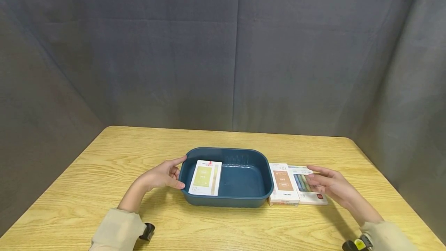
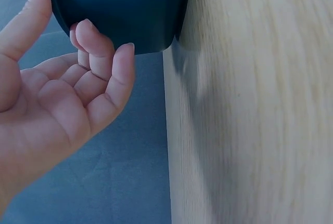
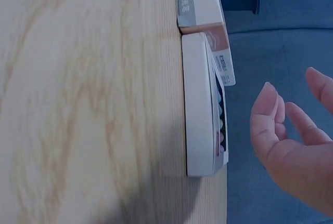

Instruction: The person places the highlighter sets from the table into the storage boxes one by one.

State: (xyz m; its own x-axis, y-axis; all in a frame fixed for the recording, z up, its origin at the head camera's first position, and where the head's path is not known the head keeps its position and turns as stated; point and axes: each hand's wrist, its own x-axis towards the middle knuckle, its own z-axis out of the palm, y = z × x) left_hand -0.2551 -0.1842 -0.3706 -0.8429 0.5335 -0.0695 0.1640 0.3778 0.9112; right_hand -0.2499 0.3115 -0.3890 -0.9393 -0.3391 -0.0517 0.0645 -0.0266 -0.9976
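Note:
A dark blue plastic bin (image 1: 244,201) stands on the table, with a white and yellow-green box (image 1: 202,176) lying in its left part. My left hand (image 1: 162,175) holds the bin's left end, thumb at the rim and the other fingers bent against the wall in the left wrist view. Right of the bin lies a white and orange box (image 1: 283,183), and beside it a flat white box (image 1: 315,196) showing coloured sticks on its front. Over this flat box hovers my right hand (image 1: 332,187), fingers loosely bent; the right wrist view shows it apart from the box (image 3: 197,104).
The wood-grain table (image 1: 226,227) has rounded far corners. Grey curtains (image 1: 237,69) hang behind it and along both sides. Black devices (image 1: 148,231) are worn at the wrists, by the light sleeves (image 1: 118,227).

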